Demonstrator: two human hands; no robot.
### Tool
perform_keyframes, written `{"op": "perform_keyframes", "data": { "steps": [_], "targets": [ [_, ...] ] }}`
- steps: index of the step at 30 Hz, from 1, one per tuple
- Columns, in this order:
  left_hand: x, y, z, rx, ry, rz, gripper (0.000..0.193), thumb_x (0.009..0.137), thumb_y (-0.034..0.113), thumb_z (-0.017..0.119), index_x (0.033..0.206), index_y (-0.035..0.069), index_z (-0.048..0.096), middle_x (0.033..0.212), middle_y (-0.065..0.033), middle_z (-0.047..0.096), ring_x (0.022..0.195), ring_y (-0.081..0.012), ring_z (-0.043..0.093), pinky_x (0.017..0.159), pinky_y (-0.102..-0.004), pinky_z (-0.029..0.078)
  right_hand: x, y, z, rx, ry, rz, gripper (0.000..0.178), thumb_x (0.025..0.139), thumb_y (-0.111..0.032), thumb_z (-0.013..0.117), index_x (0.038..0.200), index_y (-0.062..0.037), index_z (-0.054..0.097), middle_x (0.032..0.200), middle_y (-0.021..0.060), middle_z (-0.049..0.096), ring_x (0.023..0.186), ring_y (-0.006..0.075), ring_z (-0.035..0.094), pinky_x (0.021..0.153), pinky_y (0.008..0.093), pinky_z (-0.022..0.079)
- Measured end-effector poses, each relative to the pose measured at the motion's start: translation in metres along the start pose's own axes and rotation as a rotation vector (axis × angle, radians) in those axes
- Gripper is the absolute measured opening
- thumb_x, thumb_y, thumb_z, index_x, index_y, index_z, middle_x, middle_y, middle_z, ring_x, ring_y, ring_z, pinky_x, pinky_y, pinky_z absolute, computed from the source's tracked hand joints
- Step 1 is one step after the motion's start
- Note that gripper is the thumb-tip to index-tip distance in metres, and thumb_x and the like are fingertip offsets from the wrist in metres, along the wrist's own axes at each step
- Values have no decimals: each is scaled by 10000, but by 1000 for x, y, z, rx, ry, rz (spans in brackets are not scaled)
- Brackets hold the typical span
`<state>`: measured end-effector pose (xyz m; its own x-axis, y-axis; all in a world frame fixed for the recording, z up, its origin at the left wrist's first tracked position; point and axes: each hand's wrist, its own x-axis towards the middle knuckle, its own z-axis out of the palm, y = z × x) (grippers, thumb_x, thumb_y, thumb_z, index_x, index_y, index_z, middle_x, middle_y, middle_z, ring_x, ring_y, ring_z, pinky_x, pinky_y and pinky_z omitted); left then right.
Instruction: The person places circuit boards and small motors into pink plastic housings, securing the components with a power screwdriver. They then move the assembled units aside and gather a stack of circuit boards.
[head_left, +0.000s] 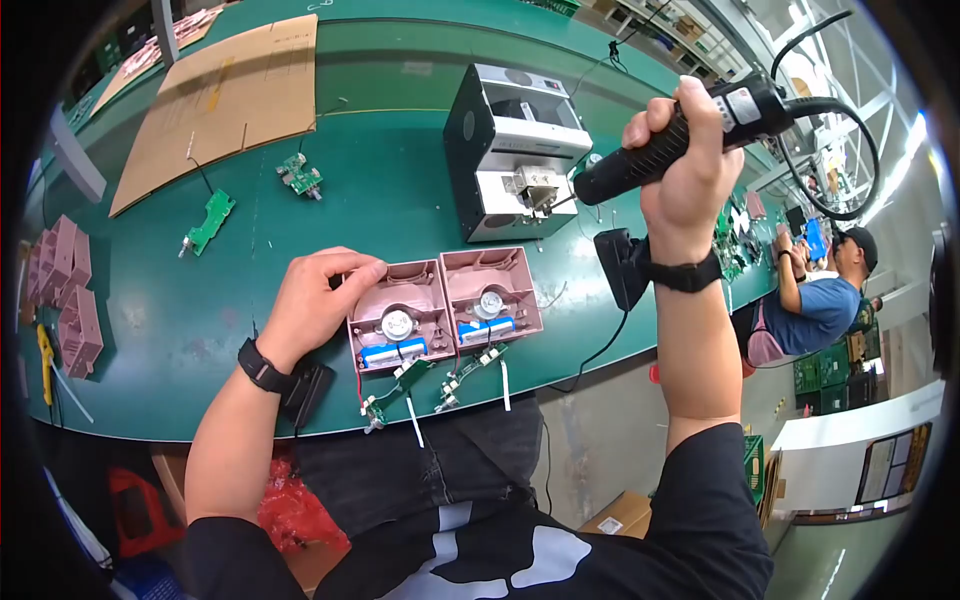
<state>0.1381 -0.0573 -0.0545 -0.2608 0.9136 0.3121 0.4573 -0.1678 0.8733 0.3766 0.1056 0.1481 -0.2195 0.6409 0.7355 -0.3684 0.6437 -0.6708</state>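
My right hand point(695, 175) is wrapped round a black corded electric screwdriver point(630, 172), raised at the right. Its thin bit points down-left and meets the front opening of a black-and-silver screw feeder point(535, 140). At the near middle, two open pink plastic housings lie side by side. The fingers of my left hand point(325, 295) are closed on the upper left corner of the left housing point(378, 302); the right housing point(510, 270) is untouched. Each holds a round metallic part point(397, 323) and a blue cylindrical battery point(394, 353). Wired green circuit boards point(412, 373) hang along their near edges.
Two loose circuit boards point(210, 222) lie on the green table beyond my left hand, near a cardboard sheet point(225, 110). More pink housings point(80, 330) and yellow-handled pliers point(46, 362) are at far left. A co-worker point(815, 305) sits at the right.
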Motion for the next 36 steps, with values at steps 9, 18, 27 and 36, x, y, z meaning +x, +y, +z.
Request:
{"op": "perform_keyframes", "data": {
  "steps": [9,18,27,36],
  "targets": [
    [-9,-8,7,-27,-3,-41,256,974,242,708,1034,6,788,903,-132,753,805,-244,697,728,-342,527,2,21,3,-63,-20,193,233,992,-251,667,961,-40,572,719,85,573,594,217,567,581,367,483],
    [-6,-15,7,-15,-8,17,290,972,279,704,1038,10,787,908,-137,752,821,-249,698,728,-343,520,-86,-15,32,126,-306,229,227,1030,-284,560,1065,-60,553,743,75,561,581,207,549,581,380,492],
    [-7,-15,9,-8,-7,18,306,973,301,706,1046,16,791,910,-141,754,815,-248,693,734,-343,517,-99,-1,38,-39,-352,249,226,1010,-268,566,1020,-49,513,725,92,548,581,215,553,582,374,510],
    [-4,-13,6,15,-36,13,281,991,233,687,1059,-26,768,948,-123,748,853,-192,681,777,-312,524,-101,11,38,-85,-362,252,240,1008,-264,578,994,-36,506,718,103,547,578,214,555,579,365,510]
  ]
}}
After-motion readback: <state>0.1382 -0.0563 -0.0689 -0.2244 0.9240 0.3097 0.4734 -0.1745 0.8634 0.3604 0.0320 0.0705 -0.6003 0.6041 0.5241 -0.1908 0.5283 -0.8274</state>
